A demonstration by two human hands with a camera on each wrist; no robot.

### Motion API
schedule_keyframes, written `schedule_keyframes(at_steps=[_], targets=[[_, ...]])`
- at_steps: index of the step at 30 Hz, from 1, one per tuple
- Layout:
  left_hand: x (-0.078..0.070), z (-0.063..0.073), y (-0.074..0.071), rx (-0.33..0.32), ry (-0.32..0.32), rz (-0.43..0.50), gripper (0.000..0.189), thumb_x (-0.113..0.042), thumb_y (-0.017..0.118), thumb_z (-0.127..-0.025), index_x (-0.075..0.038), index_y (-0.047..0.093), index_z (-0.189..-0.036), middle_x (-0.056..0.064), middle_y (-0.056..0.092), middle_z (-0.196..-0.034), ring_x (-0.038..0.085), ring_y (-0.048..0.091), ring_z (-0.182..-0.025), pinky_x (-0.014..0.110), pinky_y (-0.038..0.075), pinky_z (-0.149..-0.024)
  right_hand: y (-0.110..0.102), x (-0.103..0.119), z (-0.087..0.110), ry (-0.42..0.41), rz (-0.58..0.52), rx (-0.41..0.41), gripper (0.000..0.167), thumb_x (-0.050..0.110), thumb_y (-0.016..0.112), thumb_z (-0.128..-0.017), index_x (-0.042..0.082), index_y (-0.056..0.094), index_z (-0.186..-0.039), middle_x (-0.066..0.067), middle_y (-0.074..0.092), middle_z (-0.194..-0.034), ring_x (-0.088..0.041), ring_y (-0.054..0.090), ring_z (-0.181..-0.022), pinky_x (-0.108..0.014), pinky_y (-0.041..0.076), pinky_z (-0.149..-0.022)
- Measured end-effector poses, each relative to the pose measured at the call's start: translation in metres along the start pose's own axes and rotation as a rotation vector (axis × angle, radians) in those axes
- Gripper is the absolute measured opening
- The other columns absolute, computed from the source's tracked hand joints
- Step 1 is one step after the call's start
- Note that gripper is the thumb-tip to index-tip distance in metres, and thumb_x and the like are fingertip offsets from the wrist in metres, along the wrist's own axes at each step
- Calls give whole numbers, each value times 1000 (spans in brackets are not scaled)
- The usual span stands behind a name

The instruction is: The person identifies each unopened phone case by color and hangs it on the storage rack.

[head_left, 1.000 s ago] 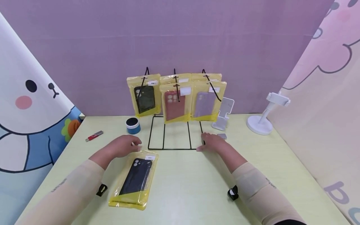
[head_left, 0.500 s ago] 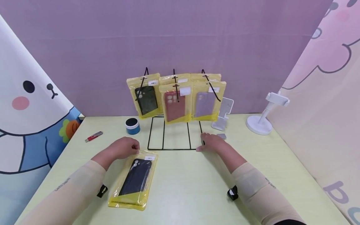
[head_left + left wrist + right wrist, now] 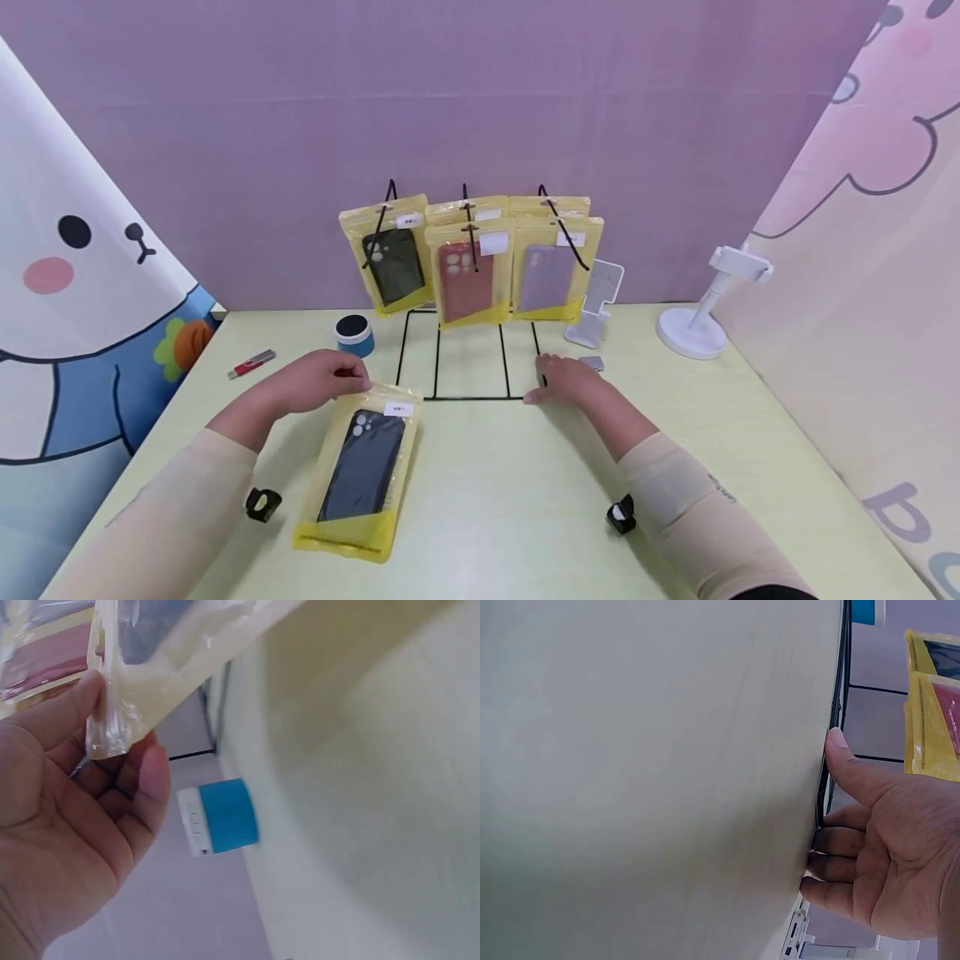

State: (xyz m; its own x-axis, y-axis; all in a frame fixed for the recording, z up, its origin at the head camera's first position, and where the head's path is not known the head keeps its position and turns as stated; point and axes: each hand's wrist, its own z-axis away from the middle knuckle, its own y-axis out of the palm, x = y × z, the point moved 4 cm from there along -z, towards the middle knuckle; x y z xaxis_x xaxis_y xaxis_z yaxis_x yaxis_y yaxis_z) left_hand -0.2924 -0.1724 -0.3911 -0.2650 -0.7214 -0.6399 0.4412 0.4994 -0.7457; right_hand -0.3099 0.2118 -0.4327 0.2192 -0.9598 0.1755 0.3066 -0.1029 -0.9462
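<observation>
My left hand (image 3: 318,383) pinches the top left corner of a yellow clear-front bag holding a dark phone case (image 3: 363,467). The bag's top is raised off the table and its lower end is tilted down; whether that end touches the table I cannot tell. Close up in the left wrist view, thumb and fingers squeeze the bag's corner (image 3: 112,739). My right hand (image 3: 566,382) holds the front right corner of a black wire display rack (image 3: 465,398), its thumb at the front bar. On the rack's prongs hang bagged phone cases, with dark green, red (image 3: 467,287) and lilac (image 3: 545,279) ones in front.
A blue and white round speaker-like object (image 3: 354,335) stands left of the rack, with a red USB stick (image 3: 252,364) farther left. Right of the rack are a small grey flat piece (image 3: 592,363), a white folding phone stand (image 3: 596,304) and a round-based white stand (image 3: 693,329).
My left hand, earlier loose above the bag's top edge, has pinched the corner and lifted that end slightly up. My right hand stays at the rack's corner.
</observation>
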Motion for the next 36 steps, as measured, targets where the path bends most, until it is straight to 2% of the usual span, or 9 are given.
schedule_keyframes(at_steps=[5,10,16,22,26,32,36], targets=[[-18,14,-10,-18,44,87,16,-33,62,-97,-18,67,-96,3,61,-90,24,54,-85,37,49,-74,1,-1,-1,1,4,2,87,54,68,-86,-1,40,-147,-23,41,-151,-42,42,-136,-54,37,-110],[-33,23,-13,-31,85,156,16,-35,62,-97,-20,67,-98,4,63,-92,26,56,-90,39,50,-79,1,-2,-1,-2,0,-6,87,54,68,-86,-2,39,-147,-24,41,-150,-42,42,-136,-54,37,-110],[-47,34,-15,-65,143,186,14,-33,61,-98,-20,67,-99,5,64,-93,27,57,-92,38,53,-80,2,-1,-1,-9,-6,-9,85,54,69,-86,-2,42,-144,-25,45,-147,-44,47,-130,-54,41,-106],[-58,44,-28,-158,222,256,15,-27,59,-99,-14,66,-99,7,63,-93,24,59,-90,32,52,-80,1,0,-1,-13,-4,-20,82,54,70,-85,-1,46,-141,-24,49,-143,-43,52,-126,-54,44,-102],[-67,47,-42,-245,243,230,17,-28,58,-100,-13,66,-99,6,64,-95,21,60,-91,30,52,-81,1,0,-1,-17,1,-21,82,54,70,-85,-1,46,-141,-24,50,-143,-43,52,-125,-54,44,-101],[-83,49,-66,-386,231,165,22,-32,55,-101,-13,66,-104,6,62,-98,20,56,-90,27,49,-76,2,0,-1,-12,7,-21,83,55,70,-85,0,46,-141,-23,50,-143,-42,53,-125,-54,45,-101],[-93,47,-79,-478,166,173,32,-43,54,-100,-14,65,-107,5,63,-104,19,56,-92,29,48,-80,2,-1,0,-4,1,-25,83,55,70,-83,1,47,-141,-23,51,-142,-42,54,-123,-54,46,-99]])
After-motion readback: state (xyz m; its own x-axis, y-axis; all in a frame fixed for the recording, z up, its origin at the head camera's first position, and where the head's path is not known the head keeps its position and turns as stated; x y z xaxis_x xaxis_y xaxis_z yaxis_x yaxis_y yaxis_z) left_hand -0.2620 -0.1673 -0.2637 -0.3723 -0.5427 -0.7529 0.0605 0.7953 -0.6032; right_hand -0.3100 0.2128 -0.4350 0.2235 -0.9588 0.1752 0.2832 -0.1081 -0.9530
